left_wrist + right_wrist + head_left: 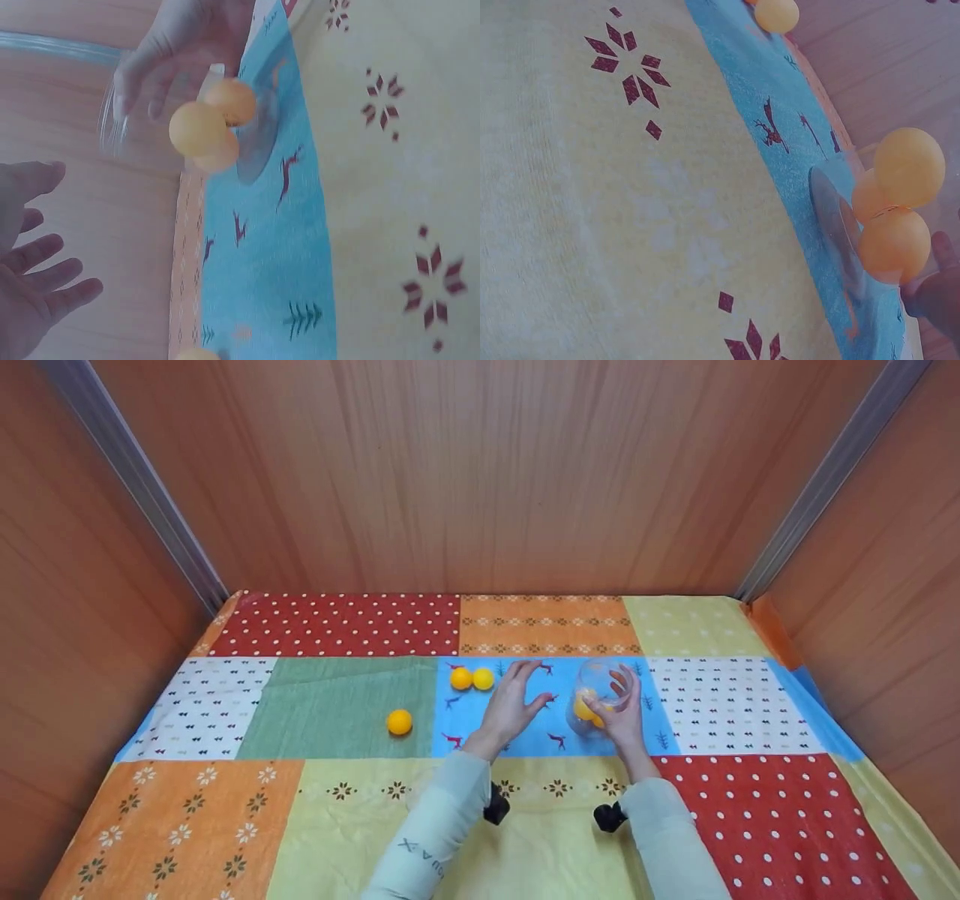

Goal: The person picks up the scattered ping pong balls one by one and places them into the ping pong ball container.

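My right hand (622,709) grips a clear cup (598,669) from its right side, thumb in front and fingers round the far side. Three table tennis balls, orange and yellow, show inside the cup in the left wrist view, one of them a yellowish ball (196,129). To the left of the cup, my left hand (510,709) hovers with fingers extended and thumb apart, holding nothing. Just beyond it, an orange ball (461,679) and a yellow ball (484,679) lie side by side on the blue patch. Another orange ball (399,722) sits on the green patch.
A patchwork-print cloth (345,697) covers the table. Wood-grain panels (480,472) stand at the back and both sides, with metal strips (825,480) along the corners. Black wrist devices (609,817) sit under both sleeves.
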{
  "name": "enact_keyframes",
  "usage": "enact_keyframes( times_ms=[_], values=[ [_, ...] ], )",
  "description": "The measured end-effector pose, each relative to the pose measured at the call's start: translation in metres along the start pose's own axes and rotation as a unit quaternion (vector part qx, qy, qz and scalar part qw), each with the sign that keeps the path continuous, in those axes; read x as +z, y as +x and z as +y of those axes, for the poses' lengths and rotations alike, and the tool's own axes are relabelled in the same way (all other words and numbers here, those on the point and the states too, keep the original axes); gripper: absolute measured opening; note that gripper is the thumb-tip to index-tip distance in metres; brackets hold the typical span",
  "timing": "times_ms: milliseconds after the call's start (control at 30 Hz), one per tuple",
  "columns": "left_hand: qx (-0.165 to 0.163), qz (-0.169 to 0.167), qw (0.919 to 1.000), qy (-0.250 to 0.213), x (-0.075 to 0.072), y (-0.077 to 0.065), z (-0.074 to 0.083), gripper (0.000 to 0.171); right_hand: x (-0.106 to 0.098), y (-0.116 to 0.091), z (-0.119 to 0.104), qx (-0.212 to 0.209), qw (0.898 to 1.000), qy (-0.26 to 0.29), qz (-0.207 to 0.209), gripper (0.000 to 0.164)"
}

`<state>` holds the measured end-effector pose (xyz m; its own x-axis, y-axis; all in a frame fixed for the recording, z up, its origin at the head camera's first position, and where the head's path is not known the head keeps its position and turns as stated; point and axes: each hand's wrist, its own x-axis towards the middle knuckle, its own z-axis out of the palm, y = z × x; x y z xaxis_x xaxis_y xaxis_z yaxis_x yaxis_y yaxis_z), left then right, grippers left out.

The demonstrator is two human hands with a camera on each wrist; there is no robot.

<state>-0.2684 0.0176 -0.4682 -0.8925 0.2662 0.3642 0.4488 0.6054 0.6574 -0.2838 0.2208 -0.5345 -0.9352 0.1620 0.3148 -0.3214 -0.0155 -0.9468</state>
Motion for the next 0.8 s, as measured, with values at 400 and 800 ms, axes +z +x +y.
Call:
enact_keyframes(
  times_ms=[400, 800],
  values=[
    [-0.042, -0.031, 0.9986, 0.01, -0.039, -0.026, -0.043, 0.052, -0.001, 0.0, 0.0, 0.003, 1.0, -0.01, -0.001, 0.078],
    [-0.133, -0.023, 0.9903, 0.034, -0.071, -0.049, -0.077, 0.048, 0.0, 0.0, -0.002, 0.003, 1.0, 0.007, -0.004, 0.078]
  ],
)
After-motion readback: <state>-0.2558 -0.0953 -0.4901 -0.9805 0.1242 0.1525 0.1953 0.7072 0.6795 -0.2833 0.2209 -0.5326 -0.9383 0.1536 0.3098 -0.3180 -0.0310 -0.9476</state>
